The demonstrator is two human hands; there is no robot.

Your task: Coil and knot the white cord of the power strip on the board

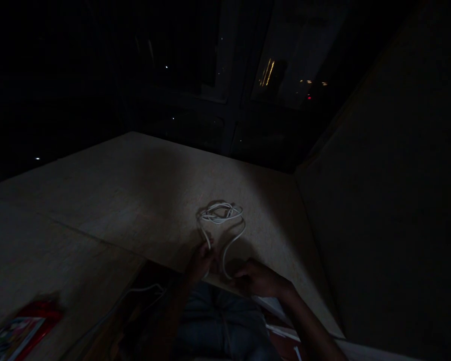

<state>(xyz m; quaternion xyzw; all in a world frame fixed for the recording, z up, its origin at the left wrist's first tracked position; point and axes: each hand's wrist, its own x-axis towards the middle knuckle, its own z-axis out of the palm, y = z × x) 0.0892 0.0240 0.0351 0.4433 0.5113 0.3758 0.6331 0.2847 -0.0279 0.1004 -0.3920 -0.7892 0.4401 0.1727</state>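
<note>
A white cable (222, 215) lies in a loose coil on a pale table (135, 190) in a dark room. Two strands run from the coil toward me. My left hand (201, 261) is closed on one strand near the table's front edge. My right hand (257, 279) is closed on the other strand, which loops down to it. Both hands sit close together just below the coil. My forearms and lap are dim below them.
A red-edged, colourful flat item (17, 333) lies at the bottom left. Another thin white cord (143, 290) trails below the table edge. A dark wall (391, 225) stands on the right, and dark windows (281, 75) with small lights lie behind the table.
</note>
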